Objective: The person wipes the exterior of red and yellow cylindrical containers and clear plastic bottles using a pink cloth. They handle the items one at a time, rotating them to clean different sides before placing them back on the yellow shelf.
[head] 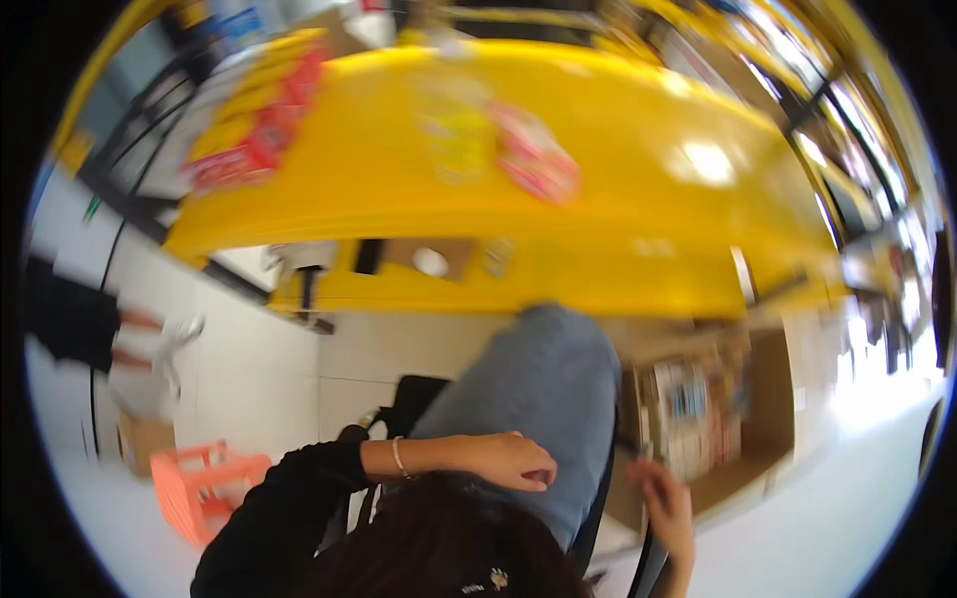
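My left hand [516, 462], with a bracelet at the wrist, lies over my jeans-clad thigh [553, 374]. Its fingers are loosely curled, and nothing shows in them. To the right of the chair, my right hand [664, 499] hangs blurred near the rim of an open cardboard box [770, 404]. Its thumb and fingers are apart, with no held thing visible. Inside the box are several small packages [688, 404]. Ahead stands a yellow table [635, 164] bearing a clear bottle-like container [454, 134] with yellow contents and a pink-red packet [537, 155], both blurred.
Red and yellow packages [262, 127] form a row at the table's left. A lower yellow shelf [598, 280] holds a brown piece with a white round item [431, 261]. An orange stool [202, 486] and another person's legs [142, 340] are at left. Shelving [845, 127] rises at right.
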A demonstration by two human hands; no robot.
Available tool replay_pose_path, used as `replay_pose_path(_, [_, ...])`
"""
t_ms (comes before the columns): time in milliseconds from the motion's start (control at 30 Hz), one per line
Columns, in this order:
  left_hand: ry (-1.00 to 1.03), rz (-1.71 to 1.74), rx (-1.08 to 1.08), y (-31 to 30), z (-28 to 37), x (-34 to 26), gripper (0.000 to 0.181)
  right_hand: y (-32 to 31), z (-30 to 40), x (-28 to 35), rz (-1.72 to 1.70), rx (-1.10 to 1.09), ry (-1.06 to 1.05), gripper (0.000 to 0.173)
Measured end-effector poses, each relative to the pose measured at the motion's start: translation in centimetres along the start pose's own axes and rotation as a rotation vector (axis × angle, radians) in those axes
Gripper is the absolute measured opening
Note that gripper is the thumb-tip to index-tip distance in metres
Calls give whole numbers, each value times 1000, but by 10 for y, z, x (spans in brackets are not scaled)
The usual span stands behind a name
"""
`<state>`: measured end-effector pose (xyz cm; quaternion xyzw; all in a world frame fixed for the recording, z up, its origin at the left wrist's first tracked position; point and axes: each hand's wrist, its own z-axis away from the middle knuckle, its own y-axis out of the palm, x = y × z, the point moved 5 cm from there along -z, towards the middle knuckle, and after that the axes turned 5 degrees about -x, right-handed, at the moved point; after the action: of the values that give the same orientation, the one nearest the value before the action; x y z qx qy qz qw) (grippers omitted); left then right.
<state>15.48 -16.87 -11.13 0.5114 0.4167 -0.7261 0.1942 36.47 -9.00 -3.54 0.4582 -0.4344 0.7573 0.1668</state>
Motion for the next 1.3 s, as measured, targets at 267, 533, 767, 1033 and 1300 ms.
replay_pose_path(267, [106,82,-1334,-174,85,-13,28,57,-148,140,229,-116,-727,35])
replay_pose_path(533, [306,-145,-1691,-291,106,-42,89,111,-247,249,660,-381,-1032,48])
replay_pose_path(767, [205,150,-1390,-314,81,-19,102,67,-272,228,-115,-428,-859,42])
replay_pose_path(1033, [185,-35,-1361,-312,84,-18,85,144,-238,260,278,-448,-1061,57])
replay_pose_path(1300, [273,157,-1437,-308,84,-24,75,125,-244,217,558,-197,-812,52])
